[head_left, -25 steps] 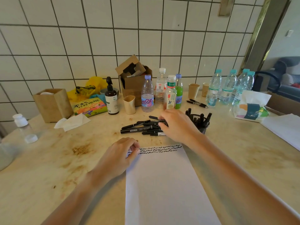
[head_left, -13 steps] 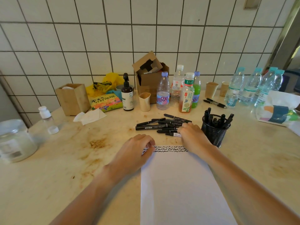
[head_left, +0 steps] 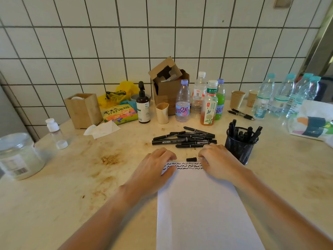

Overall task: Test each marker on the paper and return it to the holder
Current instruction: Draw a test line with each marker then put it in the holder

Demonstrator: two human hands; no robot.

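The right hand [head_left: 219,160] has its fingers curled around a black marker [head_left: 195,159] whose capped end juts left, just above the paper's [head_left: 201,210] top edge; the left hand [head_left: 155,170] rests curled on the sheet's upper left corner, grasping nothing. More markers [head_left: 183,138] lie heaped on the tabletop [head_left: 63,195] behind the hands; the mesh holder [head_left: 240,146] stands just right of them, several markers upright inside.

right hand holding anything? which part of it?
The right hand holds a black marker by its body; the capped end sticks out leftward above the paper. The left hand only presses on the paper.
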